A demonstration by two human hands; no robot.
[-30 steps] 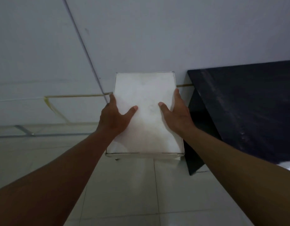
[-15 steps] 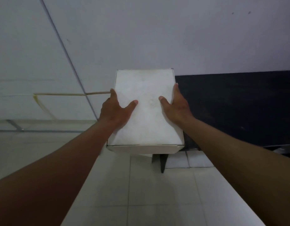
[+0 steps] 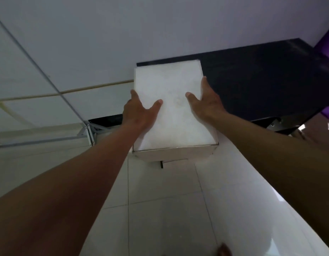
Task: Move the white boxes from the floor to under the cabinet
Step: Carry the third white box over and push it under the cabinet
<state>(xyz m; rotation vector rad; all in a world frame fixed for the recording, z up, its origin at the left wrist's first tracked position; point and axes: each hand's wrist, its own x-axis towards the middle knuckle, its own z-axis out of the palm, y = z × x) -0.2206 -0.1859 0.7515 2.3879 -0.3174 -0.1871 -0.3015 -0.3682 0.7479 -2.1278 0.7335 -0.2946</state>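
I hold one white box [image 3: 172, 100] off the floor in front of me, its flat top facing me. My left hand [image 3: 139, 112] grips its left side with the thumb on top. My right hand [image 3: 206, 102] grips its right side the same way. The black cabinet [image 3: 261, 76] stands against the wall just behind and to the right of the box, and the box covers its left end. The dark gap under the cabinet [image 3: 108, 119] shows to the left of my left hand.
Pale floor tiles [image 3: 160, 196] stretch below the box. A metal bracket [image 3: 89, 132] sits at the base of the wall on the left. Something purple [image 3: 328, 39] stands beyond the cabinet's right end. A toe shows at the bottom edge [image 3: 223, 250].
The view has turned so that the cabinet top now runs behind the box. The box sits closer to the cabinet and slightly lower. Both hands keep the same grip.
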